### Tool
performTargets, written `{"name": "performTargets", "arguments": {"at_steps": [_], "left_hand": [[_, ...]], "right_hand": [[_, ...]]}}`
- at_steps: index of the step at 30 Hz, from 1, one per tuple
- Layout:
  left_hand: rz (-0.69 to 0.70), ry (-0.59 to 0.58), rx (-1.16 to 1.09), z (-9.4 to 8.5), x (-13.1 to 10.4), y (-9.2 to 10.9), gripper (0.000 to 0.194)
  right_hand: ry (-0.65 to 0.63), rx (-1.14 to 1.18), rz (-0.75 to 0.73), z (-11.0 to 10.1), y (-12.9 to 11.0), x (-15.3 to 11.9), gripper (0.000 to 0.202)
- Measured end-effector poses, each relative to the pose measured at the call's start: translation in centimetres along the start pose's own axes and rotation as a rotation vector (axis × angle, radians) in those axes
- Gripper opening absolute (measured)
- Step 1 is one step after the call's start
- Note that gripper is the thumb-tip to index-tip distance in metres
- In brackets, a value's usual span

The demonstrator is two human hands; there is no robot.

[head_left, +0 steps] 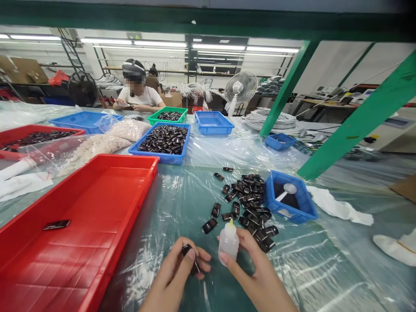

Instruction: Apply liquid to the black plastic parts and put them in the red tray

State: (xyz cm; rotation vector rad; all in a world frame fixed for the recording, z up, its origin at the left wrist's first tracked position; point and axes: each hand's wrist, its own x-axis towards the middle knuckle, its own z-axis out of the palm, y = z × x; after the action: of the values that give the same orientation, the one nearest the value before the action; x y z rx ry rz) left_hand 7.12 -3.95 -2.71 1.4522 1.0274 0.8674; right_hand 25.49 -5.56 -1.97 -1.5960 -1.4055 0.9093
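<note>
My left hand (180,271) holds a small black part (194,265) between thumb and fingers, low in the middle of the view. Just to its right, my right hand (248,264) grips a white squeeze bottle (229,243), upright, with a yellow tip. Beyond both hands, a loose pile of similar black parts (251,190) lies on the plastic-covered table (175,195). Against the right side of the pile stands a blue bin (307,208) with dark material and a white scoop (286,191) in it.
A long red tray (136,161) with one black part (56,225) is at left. Behind stand a blue tray (159,158) full of black parts, a green tray (154,121) and a blue tray (214,129). A green post (360,117) slants at right. A person (141,93) sits across.
</note>
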Motion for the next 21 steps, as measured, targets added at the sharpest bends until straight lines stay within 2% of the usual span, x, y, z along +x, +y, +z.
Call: {"name": "performTargets", "arguments": {"at_steps": [3,7,12,17,21], "left_hand": [[-0.076,0.015,-0.091,0.1,-0.1,0.1,0.042],[-0.131,0.059,-0.075,-0.3,-0.5,0.2,0.048],[-0.153,0.086,0.011,-1.1,-1.0,0.7,0.047],[-0.175,0.109,0.088,-1.4,-1.0,1.3,0.046],[-0.171,0.115,0.126,-1.5,-1.1,1.5,0.043]], "right_hand": [[0.042,0.132,0.045,0.0,-0.8,-0.4,0.034],[0.076,0.253,0.077,-0.6,-1.7,-0.6,0.037],[0.069,0.218,0.040,-1.2,-2.1,-1.0,0.037],[0.148,0.221,0.107,-1.3,-2.1,-1.3,0.038],[0.198,0.181,0.060,-1.6,-2.2,-1.5,0.035]]}}
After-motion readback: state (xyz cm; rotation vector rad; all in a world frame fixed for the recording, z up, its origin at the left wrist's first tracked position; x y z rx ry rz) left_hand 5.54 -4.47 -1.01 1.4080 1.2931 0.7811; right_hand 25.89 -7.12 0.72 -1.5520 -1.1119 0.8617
